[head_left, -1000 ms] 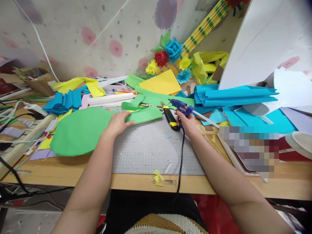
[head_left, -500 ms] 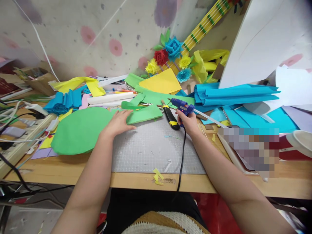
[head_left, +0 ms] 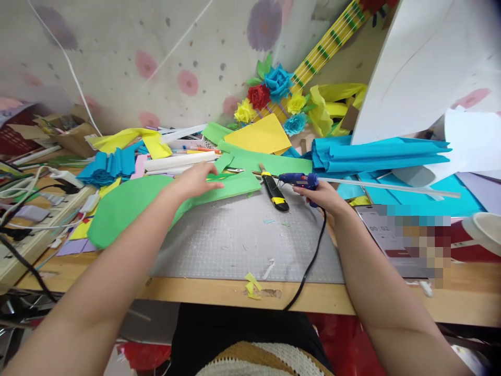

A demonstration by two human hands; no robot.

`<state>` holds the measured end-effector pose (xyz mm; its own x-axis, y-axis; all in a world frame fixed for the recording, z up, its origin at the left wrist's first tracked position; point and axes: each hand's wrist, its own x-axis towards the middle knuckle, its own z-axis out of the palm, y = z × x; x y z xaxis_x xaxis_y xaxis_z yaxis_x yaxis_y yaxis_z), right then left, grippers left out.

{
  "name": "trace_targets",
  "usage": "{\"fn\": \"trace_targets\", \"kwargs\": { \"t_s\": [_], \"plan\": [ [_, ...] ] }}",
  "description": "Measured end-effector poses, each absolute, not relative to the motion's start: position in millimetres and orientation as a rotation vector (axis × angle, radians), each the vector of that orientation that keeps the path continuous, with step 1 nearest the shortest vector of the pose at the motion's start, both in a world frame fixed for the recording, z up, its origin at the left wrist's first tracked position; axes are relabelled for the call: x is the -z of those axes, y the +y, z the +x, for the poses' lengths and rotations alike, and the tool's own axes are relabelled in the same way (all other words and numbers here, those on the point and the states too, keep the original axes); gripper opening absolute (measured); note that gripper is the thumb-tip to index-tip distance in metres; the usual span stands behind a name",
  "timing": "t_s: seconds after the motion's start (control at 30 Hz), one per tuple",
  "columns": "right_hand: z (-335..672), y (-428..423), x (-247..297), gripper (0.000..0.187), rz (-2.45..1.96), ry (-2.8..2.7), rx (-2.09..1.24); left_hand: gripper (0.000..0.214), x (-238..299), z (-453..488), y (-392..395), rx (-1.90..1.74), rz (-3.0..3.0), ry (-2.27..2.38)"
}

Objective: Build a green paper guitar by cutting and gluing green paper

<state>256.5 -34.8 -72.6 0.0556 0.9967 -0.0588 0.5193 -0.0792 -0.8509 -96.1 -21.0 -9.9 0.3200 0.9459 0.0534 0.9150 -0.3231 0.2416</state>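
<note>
My left hand [head_left: 195,183] is over the narrow arm of a green paper-covered shape [head_left: 129,209], thumb and fingers apart. Whether its fingertips touch the green surface is hard to tell. A rounded broad part of that shape lies to the left, partly behind my forearm. In my right hand [head_left: 323,196] is a blue glue gun [head_left: 299,180], its nozzle towards the left. A long pale glue stick [head_left: 391,187] sticks out of its back, and a black cord hangs below. Between my hands lies a black-and-yellow utility knife [head_left: 274,192]. Scissors [head_left: 236,170] show only in part behind the green arm.
Under the work is a grey cutting mat [head_left: 242,250] with paper scraps. Blue crepe paper [head_left: 379,154] and a phone [head_left: 379,230] lie on the right, near a red-and-white cup [head_left: 475,237]. A power strip [head_left: 47,224] with cables runs along the left. Paper flowers [head_left: 278,81] stand behind.
My right hand has moved right with the glue gun, which is now more level. My left hand has risen and shifted slightly right, covering the loose green strip seen before.
</note>
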Motion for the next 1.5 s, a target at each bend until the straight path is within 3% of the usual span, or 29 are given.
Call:
{"fn": "trace_targets", "kwargs": {
  "t_s": [0.1, 0.2, 0.53, 0.7, 0.97, 1.2, 1.33, 1.5],
  "plan": [
    [262, -35, 72, 0.044, -1.750, -1.469, -0.942, 0.076, 29, -84, -18, 0.033, 2.468, 1.683],
    [264, -34, 76, 0.041, -1.741, -1.442, -1.014, 0.087, 42, -77, -19, 0.104, 2.446, 1.671],
    [262, -25, 89, 0.040, -1.606, -1.366, -0.990, 0.056, 11, -130, -12, -0.191, 2.137, 1.803],
    [254, -25, 90, 0.040, -1.590, -1.239, -0.947, 0.060, 8, -165, -20, 0.021, 2.169, 1.952],
    [240, -27, 90, 0.039, -1.548, -1.280, -0.930, 0.086, 28, -147, -33, 0.234, 2.401, 1.636],
    [234, -32, 84, 0.042, -1.466, -1.274, -0.946, 0.077, 23, -138, -32, 0.402, 2.561, 1.620],
    [232, -34, 80, 0.041, -1.421, -1.233, -0.934, 0.072, 12, -134, -29, 0.246, 2.514, 1.750],
    [222, -37, 79, 0.038, -1.313, -1.205, -0.911, 0.073, -16, -128, -17, -0.251, 2.269, 1.938]
  ]
}}
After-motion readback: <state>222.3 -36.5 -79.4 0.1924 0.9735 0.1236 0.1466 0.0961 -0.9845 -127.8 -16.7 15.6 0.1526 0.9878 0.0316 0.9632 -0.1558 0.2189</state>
